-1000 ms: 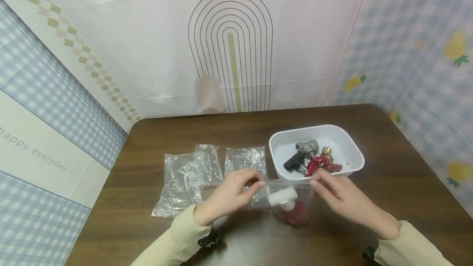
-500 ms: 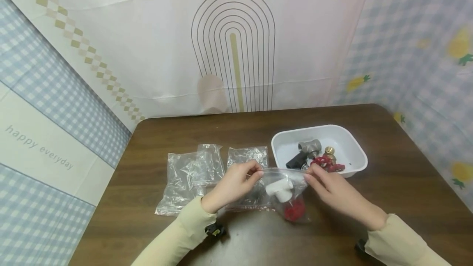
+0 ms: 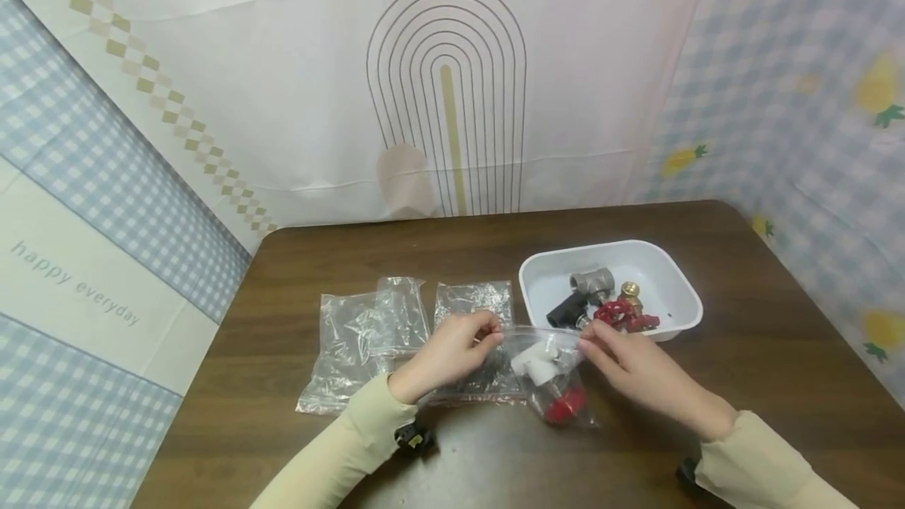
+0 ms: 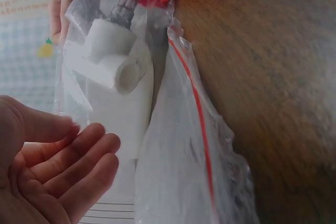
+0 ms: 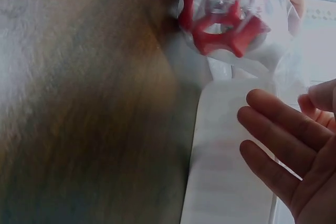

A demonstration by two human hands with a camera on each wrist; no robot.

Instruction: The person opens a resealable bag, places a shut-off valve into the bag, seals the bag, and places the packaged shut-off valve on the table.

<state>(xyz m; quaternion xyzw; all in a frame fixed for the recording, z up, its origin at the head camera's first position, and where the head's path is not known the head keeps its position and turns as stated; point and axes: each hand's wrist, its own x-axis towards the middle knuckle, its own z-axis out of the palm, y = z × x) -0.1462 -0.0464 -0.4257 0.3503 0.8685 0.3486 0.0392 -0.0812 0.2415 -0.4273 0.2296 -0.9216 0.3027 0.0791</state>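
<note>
Nearest, a clear zip bag (image 3: 540,333) hangs between the hands; whether its bottom touches the table (image 3: 495,466) cannot be told. Inside, a white pipe fitting (image 3: 541,371) sits above a red handwheel (image 3: 566,405). The left hand (image 3: 447,353) pinches one end of the bag's top edge between thumb and forefinger, other fingers loosely bent; the right hand (image 3: 639,371) pinches the opposite end, remaining fingers spread. Beyond, flat clear bags (image 3: 346,340) lie on the left. To their right, a white tray (image 3: 661,277) holds a grey tee (image 3: 594,281), a black fitting (image 3: 568,310), a brass-coloured piece (image 3: 631,291) and red-handled parts (image 3: 613,311).
</note>
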